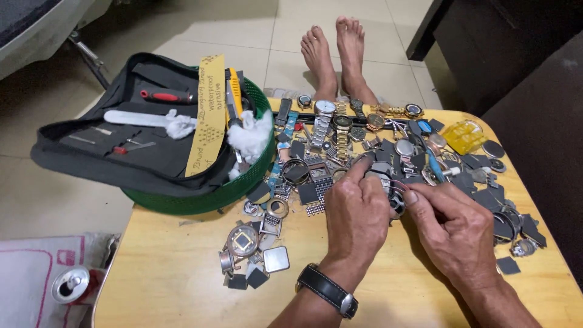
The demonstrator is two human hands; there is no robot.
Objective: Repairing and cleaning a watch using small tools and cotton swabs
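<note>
My left hand (357,212), with a black-strapped watch on its wrist, pinches a small round metal watch part (388,182) over the middle of the wooden table (182,285). My right hand (452,228) meets it from the right, its fingertips gripping the same small part, where thin red and white wires show. Under both hands lies a heap of watch cases, dials and dark flat pieces (316,182). Several whole wristwatches (325,118) lie along the far edge.
A green basket (243,188) at the table's left holds an open black tool case (121,164) with a red-handled screwdriver, cotton wool and yellow abrasive strips. Loose watch parts (249,255) lie near the front. A drink can (71,284) stands on the floor. Bare feet (334,54) rest beyond the table.
</note>
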